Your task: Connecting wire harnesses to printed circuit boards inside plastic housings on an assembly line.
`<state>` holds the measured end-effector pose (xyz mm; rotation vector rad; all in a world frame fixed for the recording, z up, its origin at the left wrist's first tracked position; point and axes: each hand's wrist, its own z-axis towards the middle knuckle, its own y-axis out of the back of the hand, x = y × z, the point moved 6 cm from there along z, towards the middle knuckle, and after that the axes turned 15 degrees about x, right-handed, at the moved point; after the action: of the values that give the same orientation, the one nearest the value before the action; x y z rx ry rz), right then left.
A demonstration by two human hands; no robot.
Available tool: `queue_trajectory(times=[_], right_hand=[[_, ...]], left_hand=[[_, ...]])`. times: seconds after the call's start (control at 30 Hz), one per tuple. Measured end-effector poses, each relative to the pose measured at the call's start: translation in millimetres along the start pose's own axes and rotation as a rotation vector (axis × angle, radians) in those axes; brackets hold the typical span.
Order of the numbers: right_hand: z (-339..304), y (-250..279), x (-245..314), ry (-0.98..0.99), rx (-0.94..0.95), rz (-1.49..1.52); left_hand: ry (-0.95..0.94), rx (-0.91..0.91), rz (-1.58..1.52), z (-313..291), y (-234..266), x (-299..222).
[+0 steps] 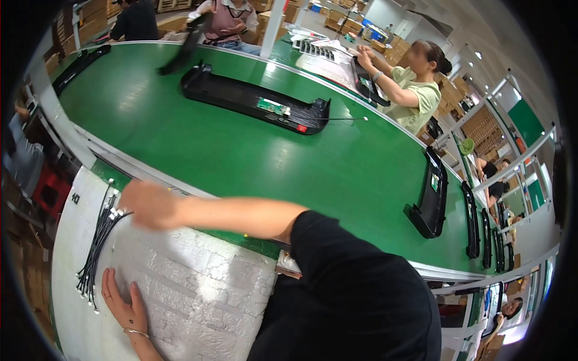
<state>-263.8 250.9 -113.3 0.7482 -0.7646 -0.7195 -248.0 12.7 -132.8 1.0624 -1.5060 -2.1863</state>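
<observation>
A bundle of thin black cables [96,253] with white connectors lies on the white padded worktop [198,289] at the left. My right arm, in a black sleeve, reaches across to the left. At the upper end of the bundle is my right hand [150,206], next to the white connectors. Motion smears its fingers, so their grip and anything in them cannot be made out. My left hand [126,307], with a bracelet at the wrist, rests on the worktop to the right of the cables' lower ends. Its fingers are stretched out, the thumb apart, holding nothing.
Beyond the worktop runs a green conveyor belt [241,162] with a pale rail. A long black housing [241,99] with a green circuit board lies on it; another housing [430,198] and several more are at the right. Across the belt, a person [415,90] handles a black part.
</observation>
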Motion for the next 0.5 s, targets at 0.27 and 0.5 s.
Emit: queue_trajectory(times=[0.27, 0.5], right_hand=[[80.2, -114.0, 99.2, 0.090, 0.160, -0.067], [85.0, -118.6, 96.4, 0.058, -0.064, -0.090]], left_hand=[[0.279, -0.297, -0.556, -30.6, 15.2, 111.6], [0.309, -0.364, -0.779, -22.6, 10.2, 107.2]])
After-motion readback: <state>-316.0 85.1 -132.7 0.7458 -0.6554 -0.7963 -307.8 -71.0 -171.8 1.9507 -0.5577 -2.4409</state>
